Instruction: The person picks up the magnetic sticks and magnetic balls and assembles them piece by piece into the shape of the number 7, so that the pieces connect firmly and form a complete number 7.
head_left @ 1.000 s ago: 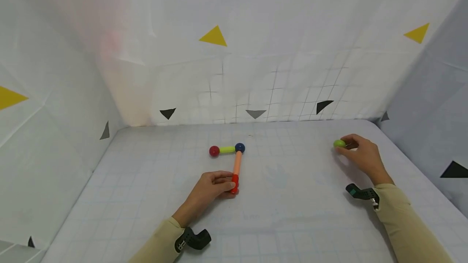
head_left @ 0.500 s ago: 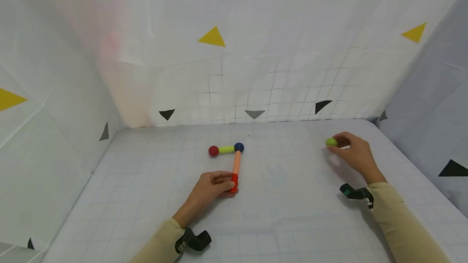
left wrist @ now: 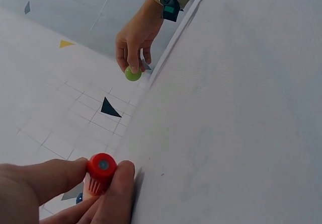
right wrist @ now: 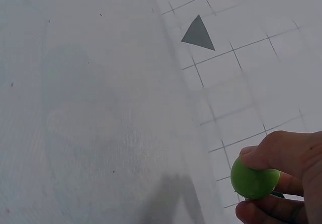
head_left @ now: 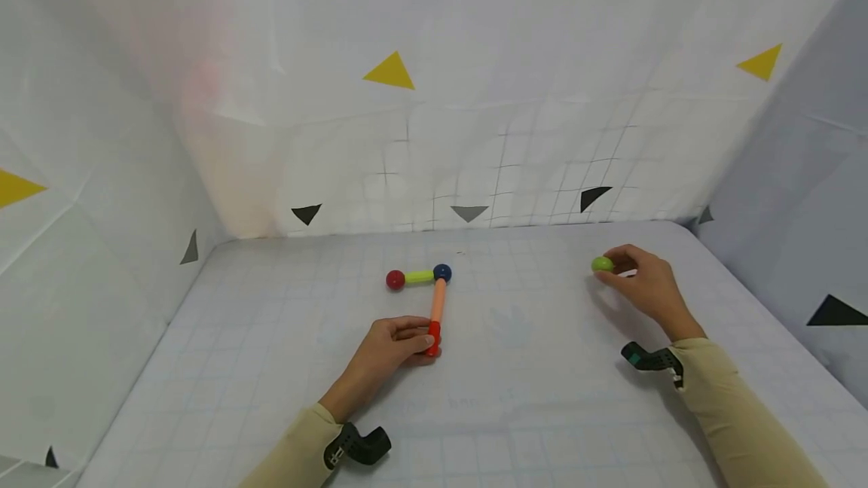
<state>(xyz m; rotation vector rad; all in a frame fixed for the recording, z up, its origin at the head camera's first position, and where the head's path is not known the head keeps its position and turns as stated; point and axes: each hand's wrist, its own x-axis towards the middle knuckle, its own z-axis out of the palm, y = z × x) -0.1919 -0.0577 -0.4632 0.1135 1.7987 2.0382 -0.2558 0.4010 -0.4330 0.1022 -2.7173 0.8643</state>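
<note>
My left hand (head_left: 383, 352) pinches a red magnetic rod (head_left: 434, 339) between thumb and fingers. A peach rod (head_left: 438, 300) runs on from the red one up to a dark blue ball (head_left: 442, 272). From that ball a yellow-green rod (head_left: 419, 276) reaches left to a dark red ball (head_left: 395, 280). In the left wrist view the red rod (left wrist: 102, 166) shows its round end with a grey disc in the middle. Off to the right, my right hand (head_left: 647, 285) holds a lime green ball (head_left: 602, 264) between thumb and fingertips, apart from the joined rods.
A white, faintly gridded table surface (head_left: 529, 398) lies under both hands. White sheet walls with yellow and dark triangles rise behind it and at both sides. Each wrist carries a black camera mount (head_left: 366, 445).
My right hand has moved left with the green ball, toward the joined rods. The left hand keeps its grip on the red rod in nearly the same place.
</note>
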